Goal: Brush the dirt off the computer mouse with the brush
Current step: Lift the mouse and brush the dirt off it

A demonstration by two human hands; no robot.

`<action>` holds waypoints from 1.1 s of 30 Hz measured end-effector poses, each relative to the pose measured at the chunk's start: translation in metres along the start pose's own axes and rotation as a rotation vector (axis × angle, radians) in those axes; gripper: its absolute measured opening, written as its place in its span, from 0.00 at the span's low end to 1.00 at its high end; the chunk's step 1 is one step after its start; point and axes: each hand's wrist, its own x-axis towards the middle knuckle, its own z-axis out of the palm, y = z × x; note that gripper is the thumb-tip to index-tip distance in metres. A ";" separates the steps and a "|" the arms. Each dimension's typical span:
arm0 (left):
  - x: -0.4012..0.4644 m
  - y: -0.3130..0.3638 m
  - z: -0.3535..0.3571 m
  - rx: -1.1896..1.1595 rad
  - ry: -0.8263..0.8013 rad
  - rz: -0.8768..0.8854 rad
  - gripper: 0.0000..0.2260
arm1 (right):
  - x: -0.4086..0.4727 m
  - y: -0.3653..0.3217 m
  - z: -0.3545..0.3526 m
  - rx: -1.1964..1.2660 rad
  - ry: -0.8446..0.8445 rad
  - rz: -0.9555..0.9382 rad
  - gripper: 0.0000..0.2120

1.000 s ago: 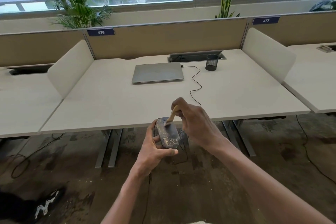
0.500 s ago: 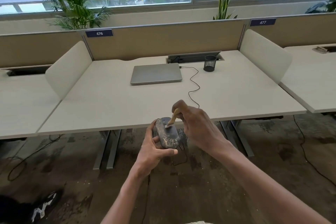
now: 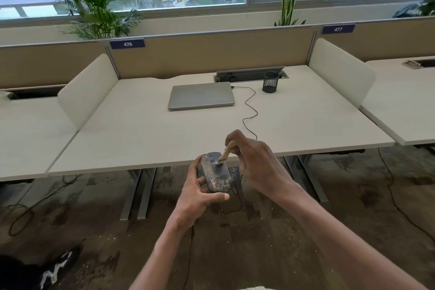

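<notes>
My left hand (image 3: 197,193) holds the computer mouse (image 3: 216,175) in the air just off the near edge of the bench (image 3: 141,134), fingers curled round its left side and thumb across its near end. My right hand (image 3: 256,165) pinches the wooden handle of the brush (image 3: 226,152), its pale bristles touching the top of the mouse. Light specks of dirt cover the mouse's near half. A closed laptop (image 3: 201,95) lies far back on the bench.
</notes>
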 end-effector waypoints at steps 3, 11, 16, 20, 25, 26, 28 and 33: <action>-0.001 -0.002 -0.001 0.004 0.006 -0.002 0.56 | -0.012 -0.003 0.000 0.004 -0.046 0.009 0.16; -0.006 0.001 0.005 -0.001 -0.021 0.003 0.56 | 0.003 0.005 -0.006 0.054 0.094 0.006 0.12; -0.010 0.004 0.006 -0.038 -0.041 0.010 0.56 | -0.001 0.003 -0.003 0.051 0.032 0.017 0.18; -0.013 0.000 0.006 -0.025 -0.032 -0.003 0.55 | -0.007 0.006 -0.008 0.053 -0.012 0.033 0.17; -0.013 0.004 0.011 -0.055 -0.054 -0.006 0.54 | 0.008 0.009 -0.013 0.053 0.121 0.015 0.13; -0.013 0.005 0.012 -0.064 -0.057 -0.005 0.54 | 0.010 0.009 -0.013 0.049 0.124 0.017 0.13; -0.012 0.006 0.012 -0.066 -0.056 -0.001 0.53 | 0.010 0.011 -0.011 0.046 0.094 0.035 0.14; -0.017 0.009 0.013 -0.054 -0.043 -0.010 0.53 | 0.009 0.013 -0.015 0.061 0.025 0.050 0.16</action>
